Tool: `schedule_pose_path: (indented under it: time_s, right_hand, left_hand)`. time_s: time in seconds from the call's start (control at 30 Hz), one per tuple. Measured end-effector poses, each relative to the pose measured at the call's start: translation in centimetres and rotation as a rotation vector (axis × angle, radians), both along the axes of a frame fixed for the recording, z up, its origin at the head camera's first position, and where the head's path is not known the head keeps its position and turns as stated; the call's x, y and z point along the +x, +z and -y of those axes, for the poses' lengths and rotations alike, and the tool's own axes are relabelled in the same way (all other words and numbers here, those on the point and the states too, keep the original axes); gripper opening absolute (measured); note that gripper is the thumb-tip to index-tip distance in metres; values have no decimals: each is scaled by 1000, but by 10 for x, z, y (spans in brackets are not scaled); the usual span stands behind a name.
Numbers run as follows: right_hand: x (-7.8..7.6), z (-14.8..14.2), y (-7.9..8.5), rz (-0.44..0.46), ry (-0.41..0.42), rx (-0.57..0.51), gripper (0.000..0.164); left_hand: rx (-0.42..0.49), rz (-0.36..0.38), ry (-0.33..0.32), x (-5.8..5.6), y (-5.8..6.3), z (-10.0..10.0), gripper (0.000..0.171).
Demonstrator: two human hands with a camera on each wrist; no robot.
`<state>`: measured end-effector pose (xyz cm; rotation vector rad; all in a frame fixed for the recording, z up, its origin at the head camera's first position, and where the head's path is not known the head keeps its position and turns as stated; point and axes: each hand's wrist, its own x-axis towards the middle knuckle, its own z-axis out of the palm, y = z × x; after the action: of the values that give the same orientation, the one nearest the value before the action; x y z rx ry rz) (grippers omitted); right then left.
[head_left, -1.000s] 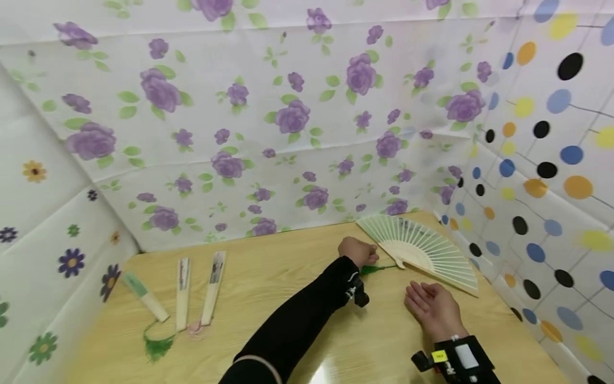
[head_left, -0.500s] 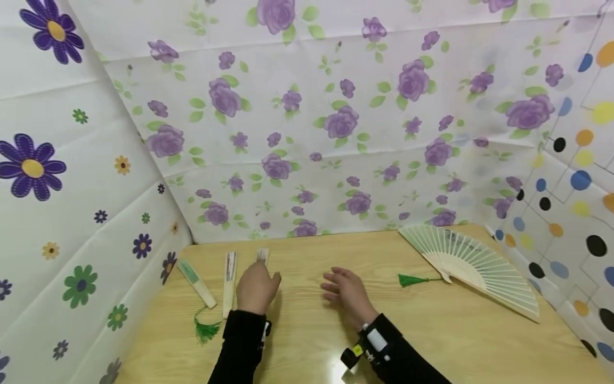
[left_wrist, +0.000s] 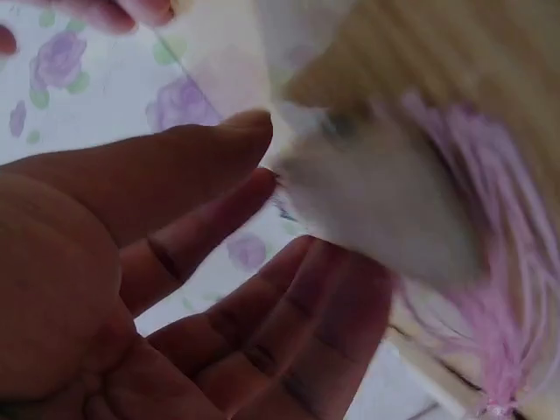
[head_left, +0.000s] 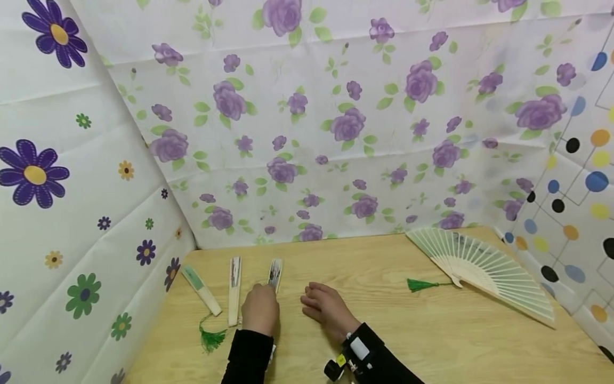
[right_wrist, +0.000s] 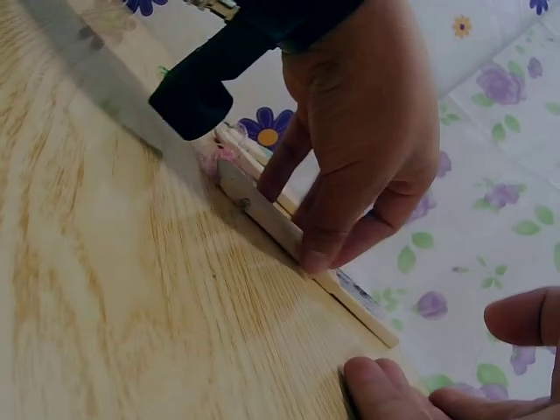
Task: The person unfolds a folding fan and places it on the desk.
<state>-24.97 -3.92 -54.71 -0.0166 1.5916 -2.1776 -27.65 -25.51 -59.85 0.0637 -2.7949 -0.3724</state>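
My left hand [head_left: 260, 309] grips a folded fan [head_left: 275, 273], thumb on one side and fingers on the other, in the right wrist view too. Its pale handle end and pink tassel [left_wrist: 499, 324] show in the left wrist view, where the handle is blurred. In the head view most of its lower part is hidden by the hand. To its right, my right hand [head_left: 330, 309] is held with fingers relaxed and holds nothing. Just left of the gripped fan lies another folded fan [head_left: 233, 293]. A third, green-topped folded fan [head_left: 202, 290] lies slanted at the far left.
A spread pale green fan [head_left: 484, 272] lies on the wooden table [head_left: 374, 272] at the right, its green tassel [head_left: 422, 285] pointing left. Another green tassel [head_left: 212, 339] lies near the green-topped fan. Patterned cloth walls [head_left: 307, 138] stand at the back and both sides.
My left hand has moved from the spread fan to the right-hand folded fan and now grips it. My right hand has moved left. The head view has shifted left.
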Motion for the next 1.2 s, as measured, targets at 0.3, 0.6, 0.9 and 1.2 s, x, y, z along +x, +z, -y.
schedule_pose_path:
  time_s: [0.3,0.6,0.9,1.2]
  right_hand:
    - [-5,-13,9,-47,41,20,63]
    - [-6,-41,32,-127,-33,101,32]
    - [0,-60,59,-161,-196,151,38]
    - [1,-76,58,-176,-195,162,32]
  left_hand:
    - [244,173,-124,-3,20,-15,15]
    - [756,372,-338,43,125,-73,45]
    - [688,324,-374,46,129,-104,46]
    - [855,476,-509,40,126,-112,26]
